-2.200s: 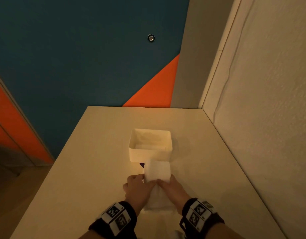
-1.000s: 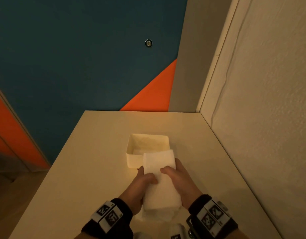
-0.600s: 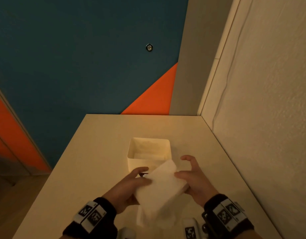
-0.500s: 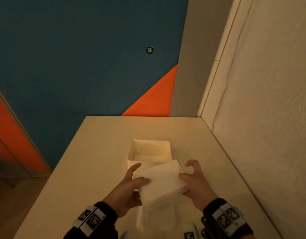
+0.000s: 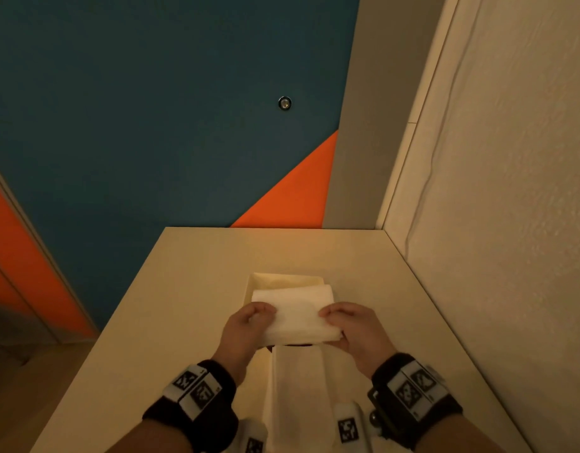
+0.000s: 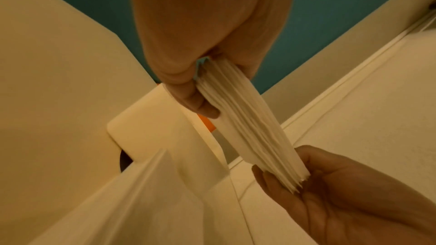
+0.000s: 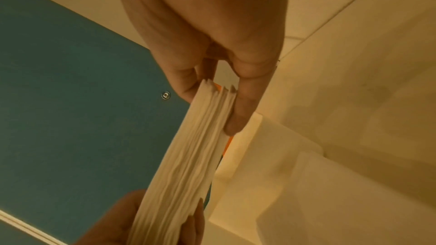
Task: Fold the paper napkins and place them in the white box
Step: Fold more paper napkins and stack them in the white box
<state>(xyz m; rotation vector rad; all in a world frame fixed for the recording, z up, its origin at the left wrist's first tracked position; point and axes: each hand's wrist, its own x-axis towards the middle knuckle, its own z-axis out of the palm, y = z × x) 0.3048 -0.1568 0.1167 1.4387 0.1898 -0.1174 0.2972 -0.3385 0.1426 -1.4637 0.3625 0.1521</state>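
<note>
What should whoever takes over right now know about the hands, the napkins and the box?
Left hand pinches the left end of the folded napkin stack; right hand pinches the right end.
The stack is held in the air, over the near edge of the white box.
More napkins lie flat on the table, near side of the box.
Done: this stack is folded.
Left: lower it into the box, then fold and box the rest.

A folded napkin stack [image 5: 296, 317] sits between both hands above the white box [image 5: 283, 280], more napkins [image 5: 298, 387] nearer.
</note>
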